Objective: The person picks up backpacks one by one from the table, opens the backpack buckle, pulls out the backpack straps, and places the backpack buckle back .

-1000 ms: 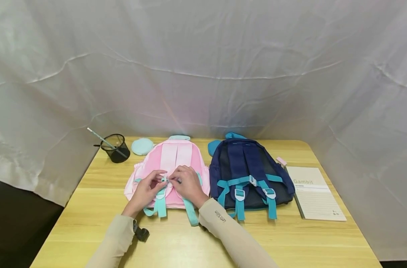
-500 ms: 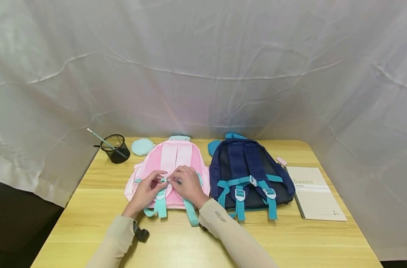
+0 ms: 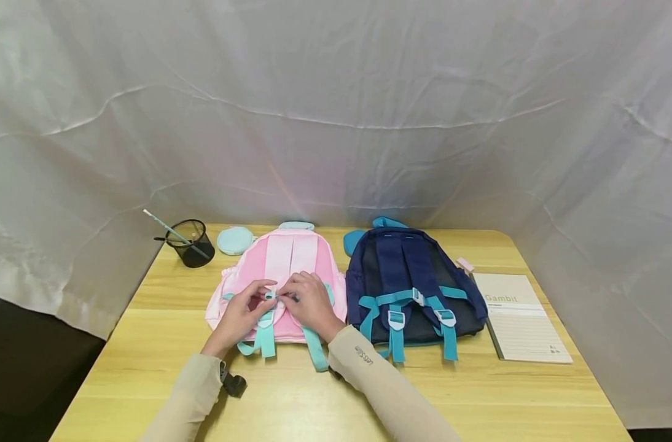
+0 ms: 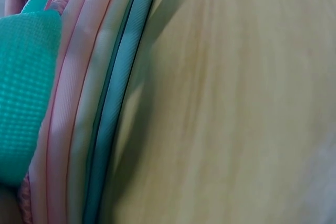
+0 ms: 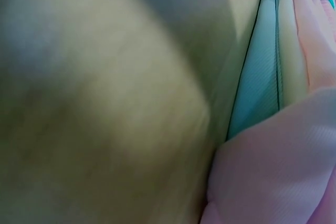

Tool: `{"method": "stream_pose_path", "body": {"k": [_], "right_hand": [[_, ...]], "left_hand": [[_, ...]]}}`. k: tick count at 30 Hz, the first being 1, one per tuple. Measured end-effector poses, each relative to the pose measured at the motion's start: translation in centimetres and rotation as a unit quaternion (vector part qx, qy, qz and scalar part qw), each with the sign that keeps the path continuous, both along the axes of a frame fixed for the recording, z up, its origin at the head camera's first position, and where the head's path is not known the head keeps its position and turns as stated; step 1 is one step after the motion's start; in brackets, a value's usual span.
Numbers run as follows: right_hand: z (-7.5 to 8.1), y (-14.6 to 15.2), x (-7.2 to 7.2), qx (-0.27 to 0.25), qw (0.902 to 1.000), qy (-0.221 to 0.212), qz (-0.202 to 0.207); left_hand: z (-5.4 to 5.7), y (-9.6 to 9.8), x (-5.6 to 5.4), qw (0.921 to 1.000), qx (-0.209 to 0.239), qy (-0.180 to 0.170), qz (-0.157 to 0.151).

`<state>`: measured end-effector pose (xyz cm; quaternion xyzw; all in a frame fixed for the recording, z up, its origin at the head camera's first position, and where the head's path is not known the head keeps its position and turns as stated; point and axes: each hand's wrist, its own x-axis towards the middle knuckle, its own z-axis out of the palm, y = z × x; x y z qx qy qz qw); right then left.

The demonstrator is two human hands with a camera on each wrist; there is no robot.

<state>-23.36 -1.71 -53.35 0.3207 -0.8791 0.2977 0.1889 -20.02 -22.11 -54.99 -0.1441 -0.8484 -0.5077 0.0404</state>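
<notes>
A pink backpack (image 3: 253,264) lies with its shoulder straps facing up. Over its middle, my left hand (image 3: 241,315) pinches a small white buckle (image 3: 271,295) on a turquoise strap between thumb and fingers. My right hand (image 3: 311,305) meets it from the other side, fingertips pinching the strap right at the buckle; the exact grip is hidden behind the fingers. Turquoise webbing (image 4: 26,93) and the bag's layered pink edge (image 4: 79,77) fill the left part of the left wrist view. Pink fabric (image 5: 273,166) of the bag shows low in the right wrist view.
To the right lies a navy backpack (image 3: 388,258) with blue straps, close beside the pink one. Past it are a notebook (image 3: 521,331) and a pink eraser (image 3: 465,264). A black mesh pen cup (image 3: 198,253) with a pencil and a round light-blue pouch (image 3: 234,240) stand left.
Both hands stay in the same spot over the pink backpack. Only the fingertips shift slightly at the buckle.
</notes>
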Motion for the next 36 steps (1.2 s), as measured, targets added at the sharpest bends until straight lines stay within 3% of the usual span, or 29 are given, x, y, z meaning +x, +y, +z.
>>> {"method": "stream_pose_path", "body": {"k": [5, 14, 29, 36], "right_hand": [[0.13, -0.04, -0.14, 0.004, 0.9999, 0.01, 0.008], [0.12, 0.08, -0.2, 0.008, 0.9993, 0.014, -0.033], [-0.16, 0.07, -0.11, -0.014, 0.9999, 0.003, 0.002], [-0.22, 0.14, -0.18, -0.005, 0.9998, 0.005, -0.019]], "left_hand": [[0.09, -0.04, -0.12, 1.0, -0.006, -0.004, 0.001], [0.13, -0.16, -0.15, 0.9999, -0.013, 0.004, 0.008], [-0.02, 0.22, 0.0, 0.9999, -0.011, -0.001, 0.002], [0.04, 0.08, 0.03, 1.0, -0.007, -0.002, 0.005]]}}
